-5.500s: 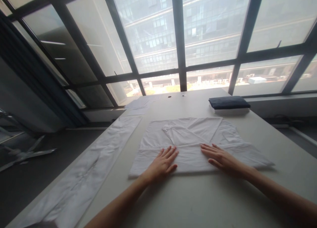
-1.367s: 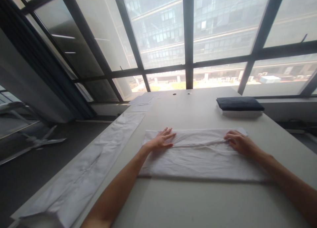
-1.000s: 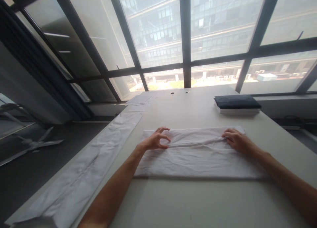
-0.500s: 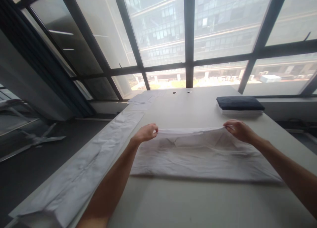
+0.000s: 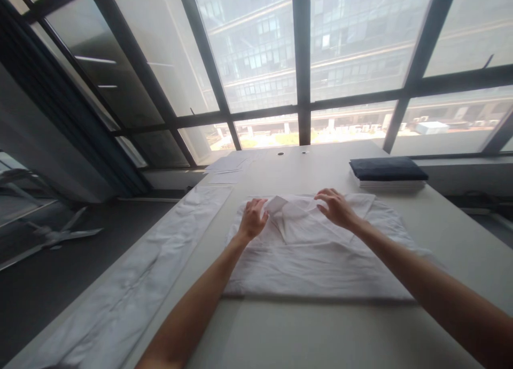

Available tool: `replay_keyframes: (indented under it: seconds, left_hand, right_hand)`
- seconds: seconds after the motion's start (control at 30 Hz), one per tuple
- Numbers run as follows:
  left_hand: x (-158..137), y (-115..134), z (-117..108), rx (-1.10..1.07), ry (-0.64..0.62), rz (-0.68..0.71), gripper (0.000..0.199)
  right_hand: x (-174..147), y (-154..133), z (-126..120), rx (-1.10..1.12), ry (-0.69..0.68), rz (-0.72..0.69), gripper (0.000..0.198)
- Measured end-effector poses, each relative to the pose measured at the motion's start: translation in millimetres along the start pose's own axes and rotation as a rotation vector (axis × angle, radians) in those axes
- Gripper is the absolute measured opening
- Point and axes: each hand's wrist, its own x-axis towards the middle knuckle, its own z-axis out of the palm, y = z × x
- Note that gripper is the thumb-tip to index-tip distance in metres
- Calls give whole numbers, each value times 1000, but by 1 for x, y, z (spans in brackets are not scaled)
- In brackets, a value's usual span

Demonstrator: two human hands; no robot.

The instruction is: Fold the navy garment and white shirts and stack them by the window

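Observation:
A white shirt (image 5: 316,267) lies folded and creased on the table in front of me, with a pointed collar flap (image 5: 276,204) showing near its far edge. My left hand (image 5: 254,218) is at the shirt's far left part, just beside the collar flap, its thumb and fingers apart. Over the far middle of the shirt is my right hand (image 5: 335,207), fingers curved and spread from the thumb, nothing held in them. Whether the fingertips touch the cloth is hard to tell.
Along the table's left edge stretches a long strip of wrinkled white cloth (image 5: 160,251). Paper sheets (image 5: 230,163) lie at the far left. A dark folded cloth (image 5: 388,169) tops a white stack at the far right. Windows (image 5: 260,54) stand behind the white table (image 5: 312,337).
Both hands have let go of the raised far edge of the shirt, which now lies flat with the collar exposed. My right hand has moved left, closer to my left hand.

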Motion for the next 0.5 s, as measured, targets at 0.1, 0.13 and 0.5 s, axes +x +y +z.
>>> replay_keyframes:
  seconds: [0.1, 0.13, 0.5]
  left_hand:
    - [1, -13, 18, -178, -91, -49, 52]
    - [1, -16, 23, -192, -100, -101, 56]
    - [-8, -18, 36, -103, -158, -214, 48]
  right_hand:
    - [11, -26, 23, 75, -105, -3, 33]
    - [16, -32, 30, 86, -131, 22, 37]
    - [67, -54, 92, 182, -208, 351, 45]
